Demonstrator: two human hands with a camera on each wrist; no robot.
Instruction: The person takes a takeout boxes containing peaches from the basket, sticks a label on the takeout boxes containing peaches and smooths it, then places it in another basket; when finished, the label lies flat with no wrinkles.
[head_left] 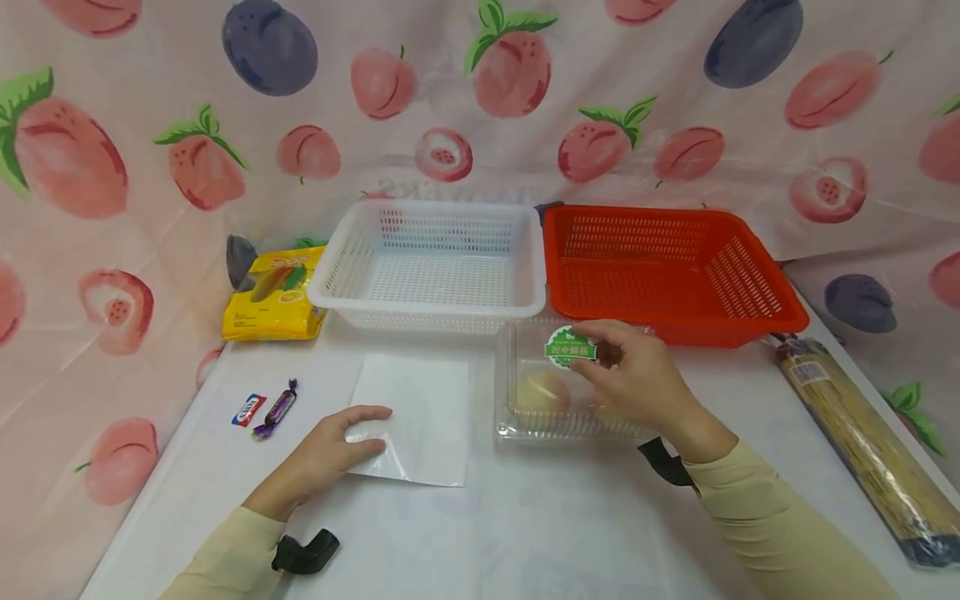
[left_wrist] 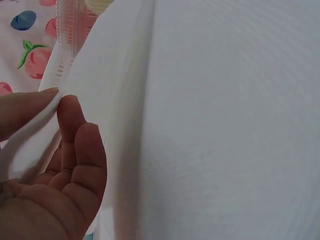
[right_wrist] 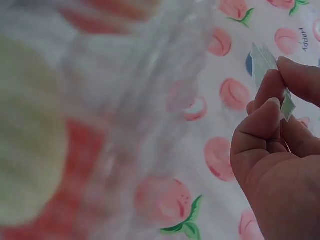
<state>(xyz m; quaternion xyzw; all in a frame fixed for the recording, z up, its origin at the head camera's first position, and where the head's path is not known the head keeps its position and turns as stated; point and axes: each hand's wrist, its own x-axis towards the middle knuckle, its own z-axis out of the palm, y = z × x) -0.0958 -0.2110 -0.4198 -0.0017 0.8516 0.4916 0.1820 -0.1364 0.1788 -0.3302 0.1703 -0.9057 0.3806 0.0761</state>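
Observation:
My left hand [head_left: 318, 458] pinches the left edge of a flat white sheet [head_left: 423, 417], which has a glossy sheen along its lower side. The left wrist view shows its edge between thumb and forefinger, with the white surface [left_wrist: 225, 120] filling much of the picture. Between the thumb and fingers of my right hand [head_left: 637, 375] is a green-and-white round label [head_left: 561, 347]. It overlaps a clear plastic box [head_left: 517, 427] holding pale yellow round things [head_left: 542, 390]. In the right wrist view, the label [right_wrist: 262, 65] appears nearly edge-on beside the blurred box.
Behind stand a white basket [head_left: 435, 318] and a red basket [head_left: 675, 327], side by side. Left of them is a yellow bag [head_left: 273, 312] with a mango picture. Two wrapped candies [head_left: 279, 410] lie at left. A long pack of noodles [head_left: 862, 450] lies along the right edge.

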